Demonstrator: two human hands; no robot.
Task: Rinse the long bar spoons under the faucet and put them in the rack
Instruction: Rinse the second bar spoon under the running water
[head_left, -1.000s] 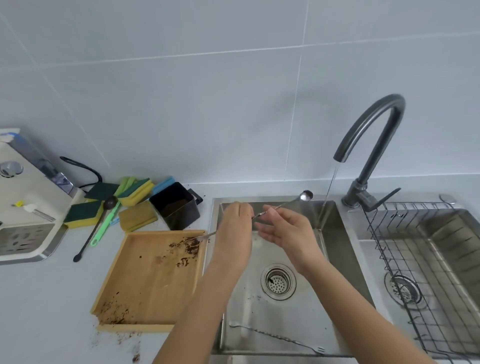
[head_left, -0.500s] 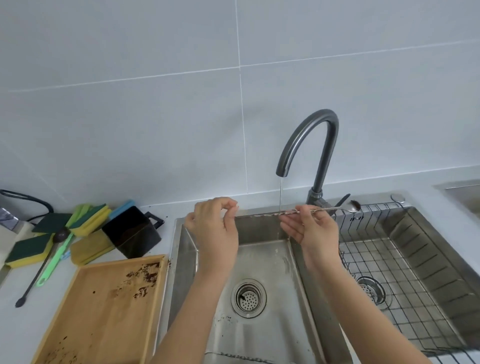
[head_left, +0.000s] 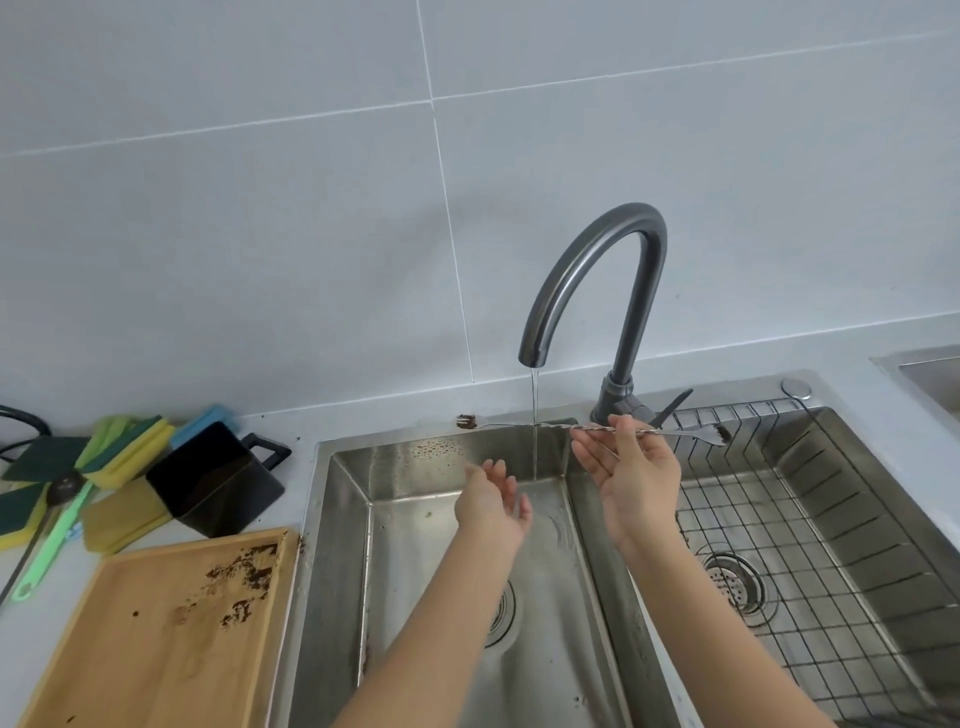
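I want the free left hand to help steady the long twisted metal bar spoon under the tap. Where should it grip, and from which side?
Probably the bare stretch of the long twisted metal bar spoon left of the water stream, short of the soiled fork end, pinched from below. The spoon lies level, the right hand holds its right half, and the open left hand is below it.

A long, thin metal bar spoon (head_left: 587, 427) with a twisted stem is held level above the back of the left sink basin (head_left: 441, 519), its middle under a thin stream of water (head_left: 534, 415) falling from the dark curved faucet (head_left: 597, 291). Its left end is a small fork with dark residue; its right end, the bowl, reaches over the wire rack (head_left: 810, 545), which sits in the right-hand basin.
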